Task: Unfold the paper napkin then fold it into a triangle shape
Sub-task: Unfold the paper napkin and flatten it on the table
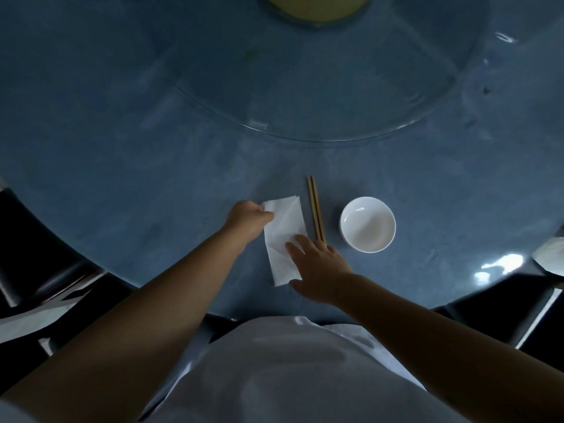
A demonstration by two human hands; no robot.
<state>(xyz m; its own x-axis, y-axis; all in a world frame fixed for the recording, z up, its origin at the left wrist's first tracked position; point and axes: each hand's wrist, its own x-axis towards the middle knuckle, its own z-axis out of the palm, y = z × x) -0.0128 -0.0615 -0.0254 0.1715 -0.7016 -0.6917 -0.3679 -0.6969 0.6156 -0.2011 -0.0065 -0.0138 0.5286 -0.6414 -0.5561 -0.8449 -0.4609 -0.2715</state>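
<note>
A white paper napkin point(283, 233) lies as a long folded rectangle on the blue table point(152, 178), just ahead of me. My left hand point(248, 219) pinches its far left corner between thumb and fingers. My right hand point(320, 267) rests flat, fingers spread, on the napkin's near right part and presses it to the table. Faint diagonal creases show on the paper.
A pair of wooden chopsticks point(316, 209) lies right of the napkin, touching my right hand's fingertips. A white empty bowl point(367, 224) stands further right. A round glass turntable point(305, 87) covers the table's middle. Dark chairs stand at both sides.
</note>
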